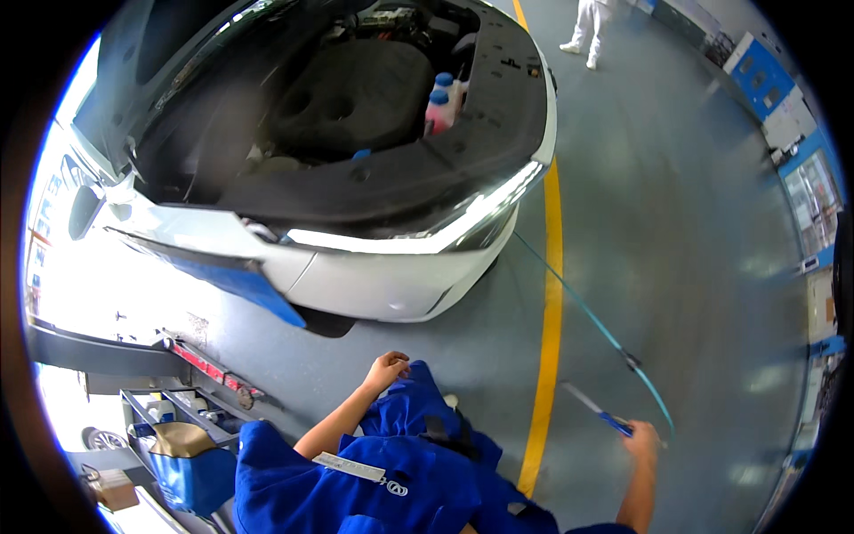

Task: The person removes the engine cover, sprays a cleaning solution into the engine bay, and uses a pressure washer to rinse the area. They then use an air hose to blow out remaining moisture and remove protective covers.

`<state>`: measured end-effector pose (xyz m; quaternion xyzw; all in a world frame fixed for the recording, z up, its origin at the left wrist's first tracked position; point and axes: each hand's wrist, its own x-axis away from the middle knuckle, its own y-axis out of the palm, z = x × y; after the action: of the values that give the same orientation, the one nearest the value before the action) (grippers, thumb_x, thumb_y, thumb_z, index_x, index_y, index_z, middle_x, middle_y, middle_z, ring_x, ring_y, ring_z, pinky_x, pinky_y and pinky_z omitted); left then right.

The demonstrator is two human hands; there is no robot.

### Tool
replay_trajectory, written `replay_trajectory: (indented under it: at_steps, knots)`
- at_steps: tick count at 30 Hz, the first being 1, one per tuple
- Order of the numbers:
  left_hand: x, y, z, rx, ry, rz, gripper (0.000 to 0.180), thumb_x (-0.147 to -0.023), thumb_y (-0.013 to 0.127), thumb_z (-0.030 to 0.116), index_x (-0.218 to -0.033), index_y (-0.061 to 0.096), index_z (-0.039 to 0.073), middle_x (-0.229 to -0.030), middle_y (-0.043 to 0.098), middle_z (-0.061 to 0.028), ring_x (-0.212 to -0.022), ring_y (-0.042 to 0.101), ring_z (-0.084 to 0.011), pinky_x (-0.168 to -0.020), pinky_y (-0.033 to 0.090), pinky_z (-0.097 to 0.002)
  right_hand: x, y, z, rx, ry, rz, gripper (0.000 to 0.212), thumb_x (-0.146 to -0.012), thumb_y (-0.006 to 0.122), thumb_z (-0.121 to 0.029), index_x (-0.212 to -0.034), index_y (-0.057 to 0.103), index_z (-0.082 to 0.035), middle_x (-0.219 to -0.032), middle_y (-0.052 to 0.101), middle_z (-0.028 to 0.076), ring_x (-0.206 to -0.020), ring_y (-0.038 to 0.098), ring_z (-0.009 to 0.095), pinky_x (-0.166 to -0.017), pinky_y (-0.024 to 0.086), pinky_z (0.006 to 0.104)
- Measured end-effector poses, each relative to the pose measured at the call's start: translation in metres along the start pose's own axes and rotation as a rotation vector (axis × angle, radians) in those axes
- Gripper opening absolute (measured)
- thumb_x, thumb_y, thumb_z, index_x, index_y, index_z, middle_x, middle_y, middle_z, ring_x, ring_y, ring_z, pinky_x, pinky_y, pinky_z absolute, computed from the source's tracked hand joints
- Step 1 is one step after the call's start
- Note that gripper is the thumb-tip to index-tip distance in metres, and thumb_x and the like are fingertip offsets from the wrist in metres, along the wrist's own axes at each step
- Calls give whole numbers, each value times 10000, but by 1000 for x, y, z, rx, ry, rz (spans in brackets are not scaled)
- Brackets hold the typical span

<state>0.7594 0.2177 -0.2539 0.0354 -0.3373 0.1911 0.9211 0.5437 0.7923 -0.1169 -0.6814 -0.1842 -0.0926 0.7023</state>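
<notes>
My left hand (389,368) hangs in front of my raised blue trouser leg (405,400), fingers loosely bent, with nothing visible in it. Out to the right, my right hand (640,439) is closed round the blue handle of what looks like an air blow gun (614,422). Its long pale tip points up and to the left and is smeared by motion. A teal hose (598,322) runs from beside the car toward that hand; the join is hidden. Ahead stands a white car (374,285) with its hood raised and the engine cover (356,93) exposed.
Bottles with blue caps (439,105) sit in the engine bay. A yellow line (549,338) crosses the floor. At the left are a red-and-grey lift arm (209,367) and a cart (182,405) with a blue bag (191,476). A person in white (585,28) stands far off.
</notes>
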Motion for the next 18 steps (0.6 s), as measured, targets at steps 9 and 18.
replay_trajectory:
  at_steps: [9, 18]
  knots:
    - [-208, 213, 210, -228, 352, -295, 262, -873, 588, 137, -1083, 599, -18, -941, 669, -116, -855, 638, -170, -809, 505, -297, -271, -84, 263, -512, 377, 1099, 331, -854, 702, -326, -813, 619, -8, -603, 531, 39, -516, 504, 166, -497, 421, 334]
    - [-416, 345, 480, 152, 281, -330, 277, -917, 557, 144, -1139, 573, -21, -953, 656, -87, -864, 621, -139, -805, 486, -287, -528, -123, 104, -1327, 369, 515, 294, -935, 589, -332, -854, 582, -49, -507, 424, -12, -399, 433, 84, -361, 348, 246]
